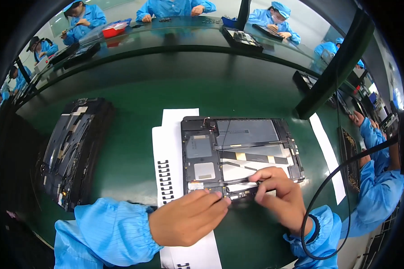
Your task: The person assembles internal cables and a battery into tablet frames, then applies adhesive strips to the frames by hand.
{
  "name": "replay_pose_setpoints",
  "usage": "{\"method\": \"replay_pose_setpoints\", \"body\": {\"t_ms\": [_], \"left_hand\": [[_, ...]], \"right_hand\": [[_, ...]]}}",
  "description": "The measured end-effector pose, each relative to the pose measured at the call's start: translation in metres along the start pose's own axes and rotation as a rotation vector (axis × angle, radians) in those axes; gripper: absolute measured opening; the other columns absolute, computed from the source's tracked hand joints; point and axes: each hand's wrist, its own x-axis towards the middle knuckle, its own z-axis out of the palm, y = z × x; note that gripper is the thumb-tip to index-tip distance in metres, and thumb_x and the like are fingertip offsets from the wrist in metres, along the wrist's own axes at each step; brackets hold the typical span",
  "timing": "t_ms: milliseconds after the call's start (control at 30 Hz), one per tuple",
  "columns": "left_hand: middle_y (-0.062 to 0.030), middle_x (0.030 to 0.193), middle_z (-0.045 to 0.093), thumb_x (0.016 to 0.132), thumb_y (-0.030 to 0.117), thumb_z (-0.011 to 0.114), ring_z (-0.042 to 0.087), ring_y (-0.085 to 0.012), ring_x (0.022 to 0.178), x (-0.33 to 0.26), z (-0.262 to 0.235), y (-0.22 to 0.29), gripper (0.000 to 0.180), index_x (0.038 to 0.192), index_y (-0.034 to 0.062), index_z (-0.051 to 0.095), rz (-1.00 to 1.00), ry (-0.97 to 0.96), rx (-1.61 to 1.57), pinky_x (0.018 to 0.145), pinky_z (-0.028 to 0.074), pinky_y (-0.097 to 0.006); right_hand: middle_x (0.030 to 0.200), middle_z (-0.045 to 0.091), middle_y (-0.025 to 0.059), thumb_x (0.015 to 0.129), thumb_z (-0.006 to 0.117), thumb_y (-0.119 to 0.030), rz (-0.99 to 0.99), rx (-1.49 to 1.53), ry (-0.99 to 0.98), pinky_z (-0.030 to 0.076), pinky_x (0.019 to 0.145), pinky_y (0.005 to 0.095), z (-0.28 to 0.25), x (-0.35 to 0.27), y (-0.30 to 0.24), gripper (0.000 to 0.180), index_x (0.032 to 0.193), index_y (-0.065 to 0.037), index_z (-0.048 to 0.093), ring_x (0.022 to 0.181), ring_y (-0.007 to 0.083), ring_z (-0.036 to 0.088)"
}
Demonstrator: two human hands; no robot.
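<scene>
Tablet housing (204, 145) open, inner parts (247, 132) bare, prob. mid-job, remainder unclear; L hand (188, 218) on lower edge, R hand (283, 196) nr. it, fingers bent, can't tell if gripping

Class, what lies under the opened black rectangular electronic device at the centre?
White paper sheets reach under the left side of the device, on the dark green table. The device covers most of what lies beneath.

Red bin (113, 32) at back; dark post (333, 67), black cable (368, 151) right.
</scene>
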Motion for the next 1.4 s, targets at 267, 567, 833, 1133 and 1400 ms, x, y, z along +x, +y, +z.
{"method": "replay_pose_setpoints", "body": {"t_ms": [267, 567, 833, 1133, 1400], "left_hand": [[-0.0138, 0.098, 0.060, 0.066, 0.003, 0.059, 0.057, -0.0258, 0.086, 0.005, 0.011, -0.006, 0.020, 0.084, -0.0042, 0.062, -0.079, -0.052, -0.052, 0.070, 0.050, -0.032], [-0.0124, 0.099, 0.060, 0.068, 0.005, 0.058, 0.057, -0.0247, 0.088, 0.005, 0.009, -0.005, 0.018, 0.084, -0.0020, 0.063, -0.078, -0.077, -0.028, 0.071, 0.050, -0.032], [-0.0122, 0.100, 0.060, 0.071, 0.004, 0.056, 0.057, -0.0251, 0.089, 0.010, 0.008, -0.002, 0.017, 0.085, -0.0019, 0.062, -0.100, -0.084, -0.023, 0.072, 0.049, -0.032], [-0.0133, 0.106, 0.056, 0.072, 0.005, 0.054, 0.054, -0.0255, 0.094, 0.017, 0.013, -0.003, 0.018, 0.085, -0.0019, 0.063, -0.050, -0.148, 0.024, 0.073, 0.047, -0.031], [-0.0130, 0.106, 0.056, 0.073, 0.005, 0.054, 0.055, -0.0249, 0.093, 0.017, 0.014, -0.002, 0.014, 0.081, -0.0007, 0.064, -0.033, -0.163, 0.094, 0.071, 0.048, -0.030]], "right_hand": [[0.106, 0.056, 0.0110, 0.067, 0.060, -0.002, 0.004, -0.106, -0.061, 0.035, 0.084, 0.0335, 0.003, 0.008, -0.001, 0.005, 0.071, -0.002, 0.059, 0.098, 0.0256, 0.045], [0.105, 0.054, 0.0125, 0.066, 0.060, -0.002, -0.002, -0.135, -0.045, 0.036, 0.083, 0.0321, 0.007, 0.009, 0.000, 0.005, 0.071, -0.002, 0.058, 0.097, 0.0234, 0.046], [0.106, 0.052, 0.0136, 0.069, 0.060, -0.001, -0.040, -0.221, -0.046, 0.038, 0.083, 0.0313, 0.010, 0.010, 0.000, 0.004, 0.072, 0.000, 0.057, 0.098, 0.0228, 0.048], [0.098, 0.055, 0.0142, 0.064, 0.064, 0.000, -0.037, -0.236, 0.026, 0.043, 0.079, 0.0298, 0.001, 0.005, -0.003, 0.006, 0.069, 0.000, 0.060, 0.088, 0.0220, 0.054], [0.096, 0.056, 0.0105, 0.059, 0.067, 0.001, -0.146, -0.185, 0.088, 0.046, 0.072, 0.0302, 0.004, 0.005, 0.002, 0.014, 0.071, -0.003, 0.060, 0.085, 0.0241, 0.052]]}}
